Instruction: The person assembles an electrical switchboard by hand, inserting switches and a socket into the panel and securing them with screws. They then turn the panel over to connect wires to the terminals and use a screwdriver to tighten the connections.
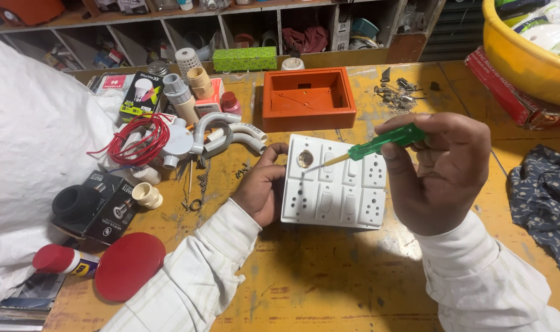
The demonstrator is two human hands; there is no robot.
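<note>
From the head camera, a white switch plate with rows of switches and socket holes lies flat on the yellow, worn tabletop, just in front of an open orange box. The left hand grips the plate's left edge, its fingers curled over the upper left corner and the thumb side hidden under the plate. The right hand is clenched around the green handle of a screwdriver, held above the plate's right side; the shaft slants down to the left, and its tip meets the plate near a round opening in the top left part, close to the left hand's fingers. Both arms wear white sleeves. To the left of the plate lie grey pipe bends, a coil of red wire, a black box and a red disc. A heap of small metal parts sits beyond the plate to the right, a dark patterned cloth lies at the right edge, and a yellow tub stands in the far right corner.
</note>
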